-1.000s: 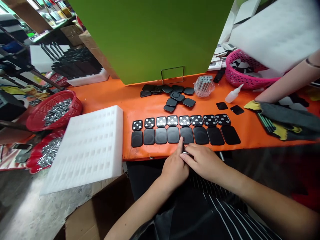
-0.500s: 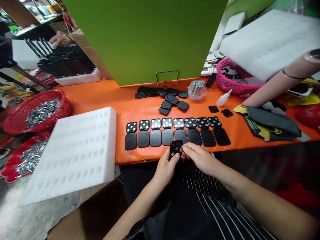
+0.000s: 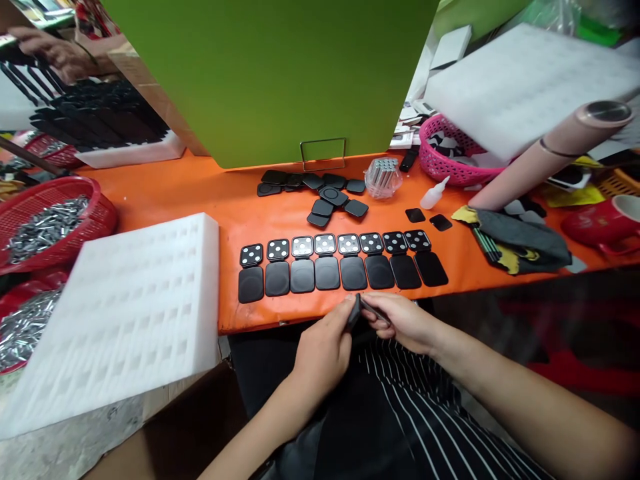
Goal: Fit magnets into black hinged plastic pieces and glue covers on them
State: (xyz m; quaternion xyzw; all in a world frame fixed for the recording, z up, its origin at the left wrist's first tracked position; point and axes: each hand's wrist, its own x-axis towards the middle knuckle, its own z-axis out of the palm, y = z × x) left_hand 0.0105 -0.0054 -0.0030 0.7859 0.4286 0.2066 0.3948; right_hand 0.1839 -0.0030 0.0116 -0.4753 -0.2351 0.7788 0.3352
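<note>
My left hand (image 3: 323,347) and my right hand (image 3: 407,321) meet at the table's front edge, over my lap. Between them is a black hinged plate (image 3: 355,315), seen nearly edge-on and bent at an angle. My left fingers and thumb pinch its left part. Its right part lies in my right fingers, which hide some of it. Just beyond my hands runs a row of black hinged plates (image 3: 327,274), laid open flat. Their smaller upper halves (image 3: 349,244) carry silver dots; the lower halves are plain black.
Loose black square plates (image 3: 332,195) lie behind the row, beside a bundle of metal pins (image 3: 383,177). White foam (image 3: 135,313) stands left, near red baskets of metal parts (image 3: 97,223). Rightward are a dropper bottle (image 3: 434,195), pink basket (image 3: 450,172) and pink flask (image 3: 545,157). Another person's hand (image 3: 63,55) shows upper left.
The plate has turned from showing its dotted face to edge-on. My right hand has shifted onto its right part. The view has swung slightly, and the other person's hand has moved left.
</note>
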